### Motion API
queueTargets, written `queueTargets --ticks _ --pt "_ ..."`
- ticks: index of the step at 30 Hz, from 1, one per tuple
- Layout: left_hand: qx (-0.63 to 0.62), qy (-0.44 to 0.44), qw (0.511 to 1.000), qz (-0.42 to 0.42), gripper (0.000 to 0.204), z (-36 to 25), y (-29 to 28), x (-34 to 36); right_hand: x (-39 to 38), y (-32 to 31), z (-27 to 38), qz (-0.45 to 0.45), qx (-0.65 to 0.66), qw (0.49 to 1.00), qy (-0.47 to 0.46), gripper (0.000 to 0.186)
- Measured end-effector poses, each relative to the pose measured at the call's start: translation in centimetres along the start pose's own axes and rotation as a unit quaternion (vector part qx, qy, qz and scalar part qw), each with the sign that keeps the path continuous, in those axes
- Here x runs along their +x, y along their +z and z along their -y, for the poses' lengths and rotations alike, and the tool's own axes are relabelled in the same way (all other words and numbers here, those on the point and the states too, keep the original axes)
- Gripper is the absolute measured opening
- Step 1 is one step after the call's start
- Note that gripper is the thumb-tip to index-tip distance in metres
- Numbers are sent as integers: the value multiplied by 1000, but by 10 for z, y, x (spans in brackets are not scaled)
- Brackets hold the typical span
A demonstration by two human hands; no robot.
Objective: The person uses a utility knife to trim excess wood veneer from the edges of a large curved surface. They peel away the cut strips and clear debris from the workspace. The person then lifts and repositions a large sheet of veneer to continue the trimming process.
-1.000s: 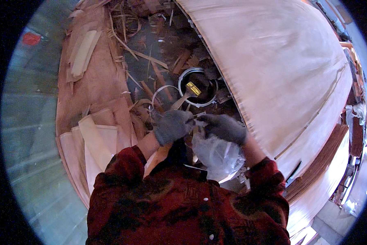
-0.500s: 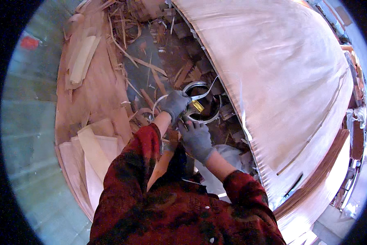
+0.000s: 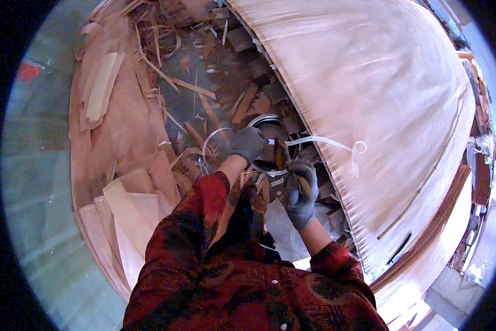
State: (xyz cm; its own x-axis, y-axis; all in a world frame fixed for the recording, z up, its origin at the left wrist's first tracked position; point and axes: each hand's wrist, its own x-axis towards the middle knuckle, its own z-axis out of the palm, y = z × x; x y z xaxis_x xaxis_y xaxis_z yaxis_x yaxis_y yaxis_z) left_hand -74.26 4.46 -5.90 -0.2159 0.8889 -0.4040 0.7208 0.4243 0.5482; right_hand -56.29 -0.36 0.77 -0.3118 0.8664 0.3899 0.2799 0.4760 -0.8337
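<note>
My left hand (image 3: 249, 144), in a grey glove, is closed at the left side of a round metal-rimmed container (image 3: 267, 117). A thin white strip (image 3: 205, 144) loops out behind that hand and runs into its grip. A second length of white strip (image 3: 325, 141) stretches from the container to the right, curling at its end over the pale sheet. My right hand (image 3: 302, 190), also gloved in grey, is curled at the container's near right edge. A yellow-brown object (image 3: 281, 155) stands just above its fingers, blurred; whether the hand holds it is unclear.
A large pale veneer-like sheet (image 3: 369, 83) spreads at the right. Brown wood sheets (image 3: 121, 116) lie at the left, with paler pieces (image 3: 104, 88) on top. Wood scraps and shavings (image 3: 204, 96) litter the floor between them. Clear plastic (image 3: 286, 229) lies near my legs.
My right hand has moved right and turned, its fingers now curled. My left hand has shifted slightly right. The white strip now extends rightward across the sheet's edge.
</note>
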Motion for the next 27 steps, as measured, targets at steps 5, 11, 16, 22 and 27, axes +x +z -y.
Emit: queueTargets --ticks 5,11,16,22,27 --pt "128 0 991 -31 23 -10 18 11 22 36 -48 -13 -11 1000 -1 12" --pt "168 26 982 -83 21 25 16 7 13 43 -66 37 -93 995 27 18" --pt "387 -123 885 -228 21 215 -134 -99 12 40 -60 47 -81 993 65 28" --pt "412 -289 808 -307 19 340 -239 -303 6 36 -54 124 -142 980 -66 31" --pt "457 -168 867 -111 20 282 -165 -313 -14 29 -53 241 -299 916 -117 29"
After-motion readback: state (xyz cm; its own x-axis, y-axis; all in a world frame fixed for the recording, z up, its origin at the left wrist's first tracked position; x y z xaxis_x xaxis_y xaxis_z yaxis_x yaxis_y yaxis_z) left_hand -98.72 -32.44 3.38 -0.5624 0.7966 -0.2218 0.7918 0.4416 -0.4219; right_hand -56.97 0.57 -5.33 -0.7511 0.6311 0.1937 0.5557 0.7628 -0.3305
